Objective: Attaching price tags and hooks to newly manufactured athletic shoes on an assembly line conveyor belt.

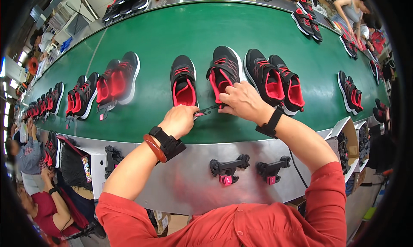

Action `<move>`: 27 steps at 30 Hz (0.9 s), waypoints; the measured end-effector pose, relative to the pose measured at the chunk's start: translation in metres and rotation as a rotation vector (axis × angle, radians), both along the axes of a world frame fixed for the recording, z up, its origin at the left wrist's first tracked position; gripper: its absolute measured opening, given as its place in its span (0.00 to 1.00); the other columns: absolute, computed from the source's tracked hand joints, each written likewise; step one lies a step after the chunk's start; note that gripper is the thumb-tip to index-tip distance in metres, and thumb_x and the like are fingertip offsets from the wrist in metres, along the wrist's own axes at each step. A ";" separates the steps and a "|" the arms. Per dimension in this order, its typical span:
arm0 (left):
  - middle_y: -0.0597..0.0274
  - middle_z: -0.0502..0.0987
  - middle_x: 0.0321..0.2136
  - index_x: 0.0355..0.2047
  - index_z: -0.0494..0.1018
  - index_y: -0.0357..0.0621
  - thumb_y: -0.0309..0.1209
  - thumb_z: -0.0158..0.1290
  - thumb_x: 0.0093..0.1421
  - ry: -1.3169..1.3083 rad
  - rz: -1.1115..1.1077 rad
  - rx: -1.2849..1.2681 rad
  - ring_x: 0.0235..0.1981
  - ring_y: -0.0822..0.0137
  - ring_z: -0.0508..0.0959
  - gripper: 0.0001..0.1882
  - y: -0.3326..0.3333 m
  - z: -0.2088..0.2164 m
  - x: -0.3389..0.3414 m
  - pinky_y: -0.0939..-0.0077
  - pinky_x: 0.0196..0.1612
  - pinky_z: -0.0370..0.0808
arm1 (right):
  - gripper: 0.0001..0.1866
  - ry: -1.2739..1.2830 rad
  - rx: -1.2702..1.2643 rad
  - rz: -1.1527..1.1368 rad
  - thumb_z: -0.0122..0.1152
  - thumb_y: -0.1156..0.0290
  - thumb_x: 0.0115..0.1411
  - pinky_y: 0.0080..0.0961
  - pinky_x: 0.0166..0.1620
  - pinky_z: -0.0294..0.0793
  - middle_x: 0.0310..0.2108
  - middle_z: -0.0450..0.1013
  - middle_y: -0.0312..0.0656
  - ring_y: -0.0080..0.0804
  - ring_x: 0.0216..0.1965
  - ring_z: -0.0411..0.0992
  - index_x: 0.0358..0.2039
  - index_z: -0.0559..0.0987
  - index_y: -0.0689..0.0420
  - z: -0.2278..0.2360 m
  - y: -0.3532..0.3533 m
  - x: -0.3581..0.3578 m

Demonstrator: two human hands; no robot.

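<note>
Two black sneakers with red laces and red lining stand in front of me, toes pointing away. My left hand is closed at the heel of the left sneaker, around a black plastic shoe hanger whose pink tag shows beside the fingers. The hanger reaches across the gap between the two heels. My right hand is closed on the heel of the right sneaker, which sits slightly turned. Its fingers and thumb pinch the heel edge, hiding where the hanger's other end meets it.
A pair of sneakers stands close to my right hand. Several more pairs line the green conveyor belt; one pair at left is blurred. Two black hangers lie on the metal ledge. An open carton is at right. Other people work along both sides.
</note>
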State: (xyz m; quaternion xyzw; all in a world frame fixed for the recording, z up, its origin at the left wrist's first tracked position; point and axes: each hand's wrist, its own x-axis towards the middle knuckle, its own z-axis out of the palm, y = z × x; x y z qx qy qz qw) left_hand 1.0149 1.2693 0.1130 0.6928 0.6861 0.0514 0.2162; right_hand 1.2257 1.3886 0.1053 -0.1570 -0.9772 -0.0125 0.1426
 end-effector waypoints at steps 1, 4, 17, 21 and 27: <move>0.43 0.79 0.31 0.43 0.77 0.42 0.20 0.48 0.54 0.004 -0.002 0.002 0.35 0.45 0.78 0.17 0.001 -0.002 0.000 0.53 0.39 0.74 | 0.17 0.001 0.007 0.008 0.67 0.52 0.49 0.35 0.33 0.67 0.25 0.71 0.38 0.37 0.29 0.73 0.28 0.76 0.51 -0.001 0.000 -0.003; 0.44 0.78 0.31 0.42 0.77 0.41 0.22 0.51 0.55 -0.125 0.030 -0.008 0.35 0.47 0.78 0.14 0.000 -0.003 -0.004 0.57 0.39 0.74 | 0.17 -0.129 0.068 0.033 0.68 0.52 0.47 0.32 0.34 0.66 0.25 0.70 0.37 0.36 0.29 0.71 0.28 0.75 0.50 -0.006 -0.004 -0.012; 0.45 0.64 0.58 0.51 0.73 0.50 0.12 0.41 0.49 -0.028 0.018 0.372 0.52 0.43 0.72 0.30 -0.022 -0.005 -0.016 0.60 0.52 0.73 | 0.14 0.220 -0.549 -0.055 0.63 0.76 0.49 0.41 0.42 0.75 0.39 0.71 0.46 0.50 0.40 0.72 0.38 0.75 0.59 0.008 -0.036 0.040; 0.53 0.73 0.46 0.44 0.76 0.47 0.13 0.45 0.48 -0.113 -0.013 0.574 0.41 0.51 0.77 0.24 -0.007 0.016 0.016 0.63 0.42 0.75 | 0.15 -0.174 -0.569 0.191 0.71 0.66 0.41 0.37 0.44 0.73 0.31 0.74 0.43 0.43 0.40 0.72 0.29 0.80 0.58 0.005 -0.092 0.072; 0.56 0.73 0.46 0.46 0.74 0.47 0.19 0.50 0.53 -0.210 -0.198 0.538 0.39 0.51 0.78 0.19 0.034 0.005 0.107 0.61 0.39 0.77 | 0.05 -0.093 -0.468 0.198 0.63 0.70 0.45 0.34 0.40 0.72 0.28 0.74 0.43 0.41 0.35 0.73 0.24 0.79 0.57 -0.021 -0.114 0.090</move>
